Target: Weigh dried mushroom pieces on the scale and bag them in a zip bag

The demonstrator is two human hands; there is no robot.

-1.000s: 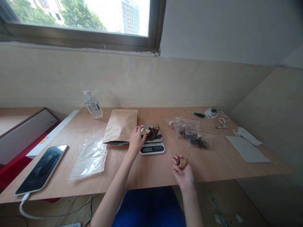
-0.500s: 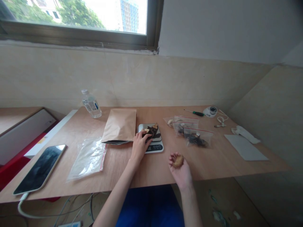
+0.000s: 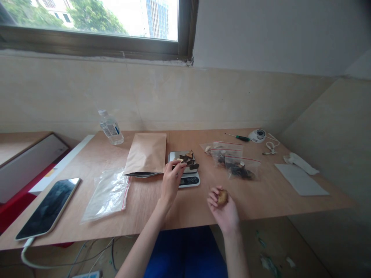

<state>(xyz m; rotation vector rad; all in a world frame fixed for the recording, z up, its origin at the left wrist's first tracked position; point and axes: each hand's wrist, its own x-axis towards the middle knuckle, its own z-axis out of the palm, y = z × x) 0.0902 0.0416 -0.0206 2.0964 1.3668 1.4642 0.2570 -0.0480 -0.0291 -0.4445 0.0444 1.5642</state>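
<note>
Dark dried pieces (image 3: 190, 161) are lying just beyond the curled fingertips of the left hand (image 3: 170, 183), whose grip cannot be told; the scale (image 3: 174, 155) beneath is presumably keeping them within reach. Rightward of those fingers, the right hand (image 3: 226, 214) is clasping a brown piece (image 3: 222, 197), fingers bent, likely preventing rolling.

- Wooden table (image 3: 191, 212)
- phone (image 3: 48, 208), screen up
- flat clear bag (image 3: 106, 195)
- brown paper bag (image 3: 147, 152)
- standing bottle (image 3: 111, 129)
- digital scale (image 3: 189, 180)
- overlapping filled bags (image 3: 242, 170)
- green-handled screwdriver (image 3: 242, 138) beside white camera (image 3: 256, 135)
- white cable (image 3: 271, 146)
- pale sheet (image 3: 301, 180), white bundle (image 3: 301, 163) along its far edge
</note>
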